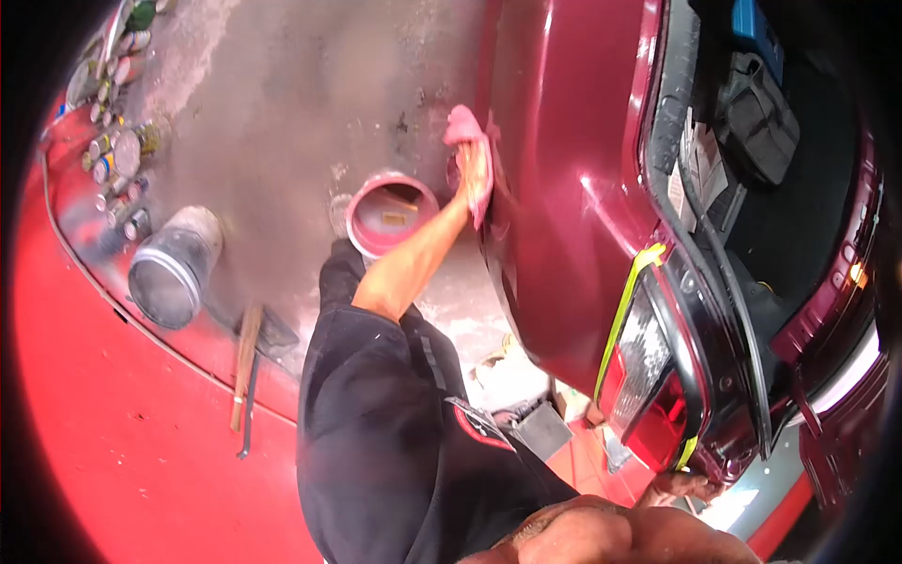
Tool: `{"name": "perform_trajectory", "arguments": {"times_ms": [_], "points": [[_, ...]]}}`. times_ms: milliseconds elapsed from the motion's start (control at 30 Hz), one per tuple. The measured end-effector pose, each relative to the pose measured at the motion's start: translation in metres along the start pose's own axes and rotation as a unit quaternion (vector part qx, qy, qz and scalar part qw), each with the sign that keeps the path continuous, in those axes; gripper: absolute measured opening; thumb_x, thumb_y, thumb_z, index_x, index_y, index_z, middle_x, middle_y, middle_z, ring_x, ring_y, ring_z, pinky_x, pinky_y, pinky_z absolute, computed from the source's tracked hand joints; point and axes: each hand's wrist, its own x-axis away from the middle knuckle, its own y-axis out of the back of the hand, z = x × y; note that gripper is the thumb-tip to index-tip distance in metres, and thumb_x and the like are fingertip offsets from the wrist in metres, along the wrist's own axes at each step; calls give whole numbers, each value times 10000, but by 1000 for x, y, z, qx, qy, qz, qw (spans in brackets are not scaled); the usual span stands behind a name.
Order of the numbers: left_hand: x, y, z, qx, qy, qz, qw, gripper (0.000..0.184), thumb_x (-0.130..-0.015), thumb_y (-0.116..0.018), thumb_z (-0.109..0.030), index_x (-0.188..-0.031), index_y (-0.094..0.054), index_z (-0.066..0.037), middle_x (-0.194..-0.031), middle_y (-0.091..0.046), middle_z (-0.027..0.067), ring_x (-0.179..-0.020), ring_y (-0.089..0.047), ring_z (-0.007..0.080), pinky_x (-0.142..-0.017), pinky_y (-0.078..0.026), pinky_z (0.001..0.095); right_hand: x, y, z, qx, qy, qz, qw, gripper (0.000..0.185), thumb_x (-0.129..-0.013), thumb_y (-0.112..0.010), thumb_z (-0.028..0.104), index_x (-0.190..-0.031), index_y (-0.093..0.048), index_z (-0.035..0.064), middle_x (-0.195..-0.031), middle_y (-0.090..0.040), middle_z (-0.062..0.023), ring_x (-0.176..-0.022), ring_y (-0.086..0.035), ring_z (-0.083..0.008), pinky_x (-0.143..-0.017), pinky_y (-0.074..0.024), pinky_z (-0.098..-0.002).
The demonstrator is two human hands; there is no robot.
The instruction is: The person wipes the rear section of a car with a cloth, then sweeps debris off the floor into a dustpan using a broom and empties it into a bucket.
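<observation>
Pink cloth (pixel 462 127) is bunching in the left hand (pixel 474 174), at the floor-side edge of the maroon car (pixel 573 188); it is seemingly touching the paint there. The left fingers are closing around the cloth, which is partly covering them and spilling out past both ends of the hand. The right hand (pixel 684 486) is resting at the car's rear corner, just beside the lower end of the tail light (pixel 648 376); its fingers are blurring into shadow, so I cannot tell whether they are gripping anything. Yellow tape (pixel 616 329) is running along the light's edge. Beneath the left forearm, a bucket (pixel 353 226) with a pink rim is standing on the floor (pixel 282 122), near the car's edge and the cloth. Something small and tan is showing inside it, too unclear to name. Over by the floor's far edge, next to a red panel (pixel 122 423), a grey tub (pixel 193 240) is leaning in view, and cans (pixel 127 150) are clustering along that same edge. A wooden stick (pixel 246 362) is lying across the red panel's border. Inside the car's open boot, a dark bag (pixel 759 117) is sitting near a blue box (pixel 756 33).
</observation>
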Motion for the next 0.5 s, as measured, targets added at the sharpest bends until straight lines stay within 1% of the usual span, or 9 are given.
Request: {"name": "perform_trajectory", "arguments": {"times_ms": [100,167,233,333,367,400,433,467,500], "points": [[103,-38,40,69,68,30,995,741,-1026,-238,-543,-1566,-1,-94,-1636,45,123,-1506,81,257,-1209,11,388,-1,4,-13,-15,8,1,1000,511,-1018,-478,354,-1375,-307,29,-1423,-318,-239,-1268,-408,-360,-1049,-389,-477],[174,-63,41,173,184,51,966,745,-1018,-244,-566,-1557,-58,-86,-1621,-30,120,-1489,2,249,-1200,-41,380,-1,10,-21,-24,8,5,1000,517,-1019,-479,361,-1375,-307,27,-1415,-325,-239,-1261,-413,-359,-1044,-395,-477],[246,-94,28,359,341,65,866,754,-1010,-249,-589,-1548,-115,-78,-1607,-105,118,-1473,-77,241,-1191,-94,373,-1,12,-25,-38,3,12,999,523,-1020,-480,368,-1374,-307,24,-1407,-333,-238,-1254,-418,-357,-1039,-400,-476],[339,-129,-6,591,519,49,616,776,-999,-258,-623,-1535,-200,-66,-1585,-217,114,-1448,-196,228,-1178,-173,361,-1,8,-12,7,51,-29,998,523,-1022,-479,361,-1375,-320,8,-1427,-334,-242,-1293,-391,-360,-1082,-341,-487],[345,-130,-23,605,523,36,599,785,-995,-260,-635,-1530,-228,-61,-1578,-255,112,-1439,-235,224,-1174,-199,357,-2,5,-4,29,72,-52,996,522,-1022,-479,355,-1375,-327,1,-1439,-332,-244,-1314,-376,-362,-1105,-310,-492],[348,-130,-34,590,520,18,617,760,-997,-277,-597,-1523,-239,-49,-1571,-262,131,-1435,-246,240,-1173,-204,368,-4,3,5,69,68,-51,994,555,-1027,-415,406,-1366,-328,-24,-1381,-357,-238,-1278,-406,-361,-1064,-372,-497],[331,-117,-53,561,491,1,666,736,-1000,-294,-560,-1515,-249,-37,-1563,-270,151,-1431,-256,256,-1172,-209,379,-5,4,10,109,63,-49,991,603,-1031,-352,458,-1356,-330,-49,-1324,-383,-231,-1243,-436,-361,-1024,-435,-501],[315,-101,-73,502,439,-32,745,712,-1003,-311,-523,-1508,-260,-25,-1556,-277,170,-1427,-267,271,-1171,-215,390,-3,1,16,125,77,-53,988,615,-1027,-341,475,-1357,-353,-44,-1327,-398,-222,-1265,-418,-366,-1066,-374,-522],[290,-77,-98,422,358,-71,830,688,-1005,-328,-486,-1501,-271,-12,-1549,-284,189,-1423,-278,287,-1169,-220,401,-2,0,12,125,69,-53,988,615,-1027,-341,475,-1357,-353,-44,-1327,-398,-222,-1265,-418,-366,-1066,-374,-522]]}}
